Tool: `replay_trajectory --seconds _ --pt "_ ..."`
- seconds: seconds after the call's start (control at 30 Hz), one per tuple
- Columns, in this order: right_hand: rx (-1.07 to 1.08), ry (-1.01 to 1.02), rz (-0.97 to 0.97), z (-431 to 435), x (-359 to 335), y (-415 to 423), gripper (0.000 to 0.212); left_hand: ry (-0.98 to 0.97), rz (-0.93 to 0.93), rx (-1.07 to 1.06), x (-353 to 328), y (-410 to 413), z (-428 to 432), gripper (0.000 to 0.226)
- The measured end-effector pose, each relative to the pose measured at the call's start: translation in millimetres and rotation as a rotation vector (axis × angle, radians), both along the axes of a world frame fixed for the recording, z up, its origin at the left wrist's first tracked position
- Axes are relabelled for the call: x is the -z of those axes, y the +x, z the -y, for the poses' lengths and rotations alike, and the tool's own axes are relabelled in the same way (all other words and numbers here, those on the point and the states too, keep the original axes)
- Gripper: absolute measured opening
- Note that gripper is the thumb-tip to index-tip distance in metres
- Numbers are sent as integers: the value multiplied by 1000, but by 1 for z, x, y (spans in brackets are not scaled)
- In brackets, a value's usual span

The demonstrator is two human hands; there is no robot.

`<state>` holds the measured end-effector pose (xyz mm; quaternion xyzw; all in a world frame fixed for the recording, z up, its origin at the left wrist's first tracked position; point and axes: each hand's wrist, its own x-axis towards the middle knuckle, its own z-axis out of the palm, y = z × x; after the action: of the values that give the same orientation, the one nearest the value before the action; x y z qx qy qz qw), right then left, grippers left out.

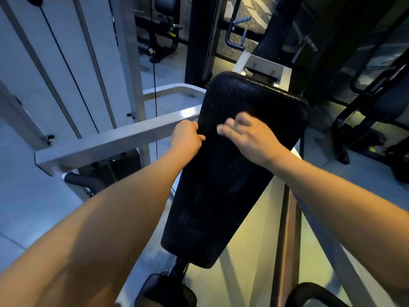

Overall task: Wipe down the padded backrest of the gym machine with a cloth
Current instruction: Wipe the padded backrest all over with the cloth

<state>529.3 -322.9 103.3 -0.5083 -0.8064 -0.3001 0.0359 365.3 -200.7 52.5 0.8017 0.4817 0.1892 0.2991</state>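
The black padded backrest (230, 173) runs from the lower middle up to the upper right, tilted away from me. My left hand (188, 135) grips its left edge, thumb on the face and fingers curled behind it. My right hand (247, 135) lies on the upper half of the pad, blurred by motion, fingers spread over a small white cloth (221, 128). Only a sliver of the cloth shows past my fingertips; the rest is hidden under the hand.
A grey steel frame bar (115, 140) crosses left of the pad, with white uprights (88, 63) and black cables (70, 69) behind it. A black seat (163, 291) sits below the pad. Other dark machines (376, 111) stand at the right and rear.
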Motion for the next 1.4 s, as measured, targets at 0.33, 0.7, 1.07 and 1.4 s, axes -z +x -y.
replay_trajectory --seconds 0.33,0.7,1.07,1.4 --pt "-14 -80 -34 -9 29 -17 32 -68 121 -65 8 -2 1 37" --pt "109 92 -178 -46 6 -33 26 -147 148 44 0 -13 1 22" --pt "264 189 -197 -69 -25 -36 34 -168 199 -40 -8 -58 -17 44" --pt "308 161 -237 -73 -63 -32 31 -199 289 -76 -31 -60 -8 40"
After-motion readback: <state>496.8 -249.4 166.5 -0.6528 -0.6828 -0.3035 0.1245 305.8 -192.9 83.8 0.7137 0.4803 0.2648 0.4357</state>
